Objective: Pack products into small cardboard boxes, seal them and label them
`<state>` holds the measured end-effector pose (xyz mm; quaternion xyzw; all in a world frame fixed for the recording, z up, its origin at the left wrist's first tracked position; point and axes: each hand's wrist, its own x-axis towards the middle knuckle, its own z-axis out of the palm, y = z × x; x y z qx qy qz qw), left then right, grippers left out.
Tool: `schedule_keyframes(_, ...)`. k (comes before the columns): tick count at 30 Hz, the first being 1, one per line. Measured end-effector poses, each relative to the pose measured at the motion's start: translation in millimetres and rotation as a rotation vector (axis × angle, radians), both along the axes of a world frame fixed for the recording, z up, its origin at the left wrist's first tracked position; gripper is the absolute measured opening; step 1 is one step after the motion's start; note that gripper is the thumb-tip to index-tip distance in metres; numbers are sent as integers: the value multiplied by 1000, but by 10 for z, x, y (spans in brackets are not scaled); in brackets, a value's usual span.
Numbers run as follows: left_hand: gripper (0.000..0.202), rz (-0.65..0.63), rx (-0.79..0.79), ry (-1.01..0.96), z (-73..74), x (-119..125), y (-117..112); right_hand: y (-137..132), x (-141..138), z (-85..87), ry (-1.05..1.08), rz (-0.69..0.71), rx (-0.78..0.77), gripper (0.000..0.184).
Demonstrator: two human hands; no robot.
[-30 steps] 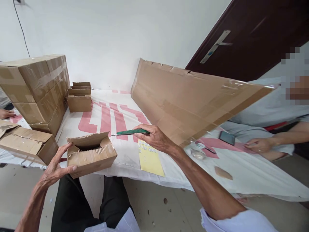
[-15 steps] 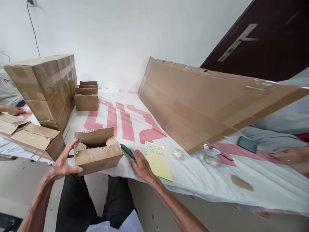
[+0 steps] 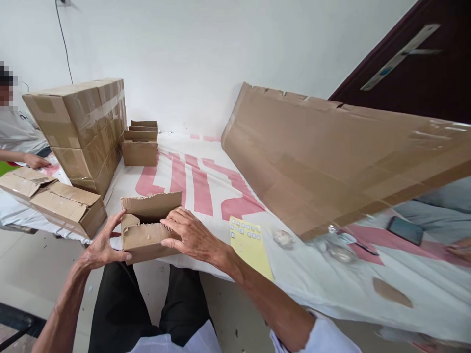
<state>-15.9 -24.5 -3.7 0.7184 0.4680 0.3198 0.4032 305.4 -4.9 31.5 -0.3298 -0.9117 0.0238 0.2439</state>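
Observation:
A small open cardboard box [image 3: 145, 239] with a torn rear flap sits at the near edge of the table [image 3: 331, 274]. My left hand [image 3: 103, 245] clasps its left end, thumb in front and fingers behind. My right hand [image 3: 187, 235] lies over its right end, fingers curled across the opening and thumb on the front wall. The green-handled knife is out of sight. A yellow sheet [image 3: 252, 245] with small printed squares lies just right of my right hand.
A big cardboard sheet [image 3: 331, 157] leans across the right. Taped cartons [image 3: 81, 127] are stacked at the left, with small open boxes [image 3: 142, 144] behind and a flat box [image 3: 55, 198] near. A phone [image 3: 405, 229] and another person's hand [image 3: 459, 247] are right; a second person [image 3: 22, 142] is left.
My right hand lowered the green-handled knife to the table beside the box, then moved onto the box's right end. My left hand stayed on the box.

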Motion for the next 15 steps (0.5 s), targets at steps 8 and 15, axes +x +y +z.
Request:
schedule_keyframes(8, 116, 8, 48, 4, -58, -11, 27, -347, 75, -33, 25, -39, 263, 20)
schedule_keyframes(15, 113, -21, 39, 5, -14, -14, -1, -566, 85, -303, 73, -16, 283, 22)
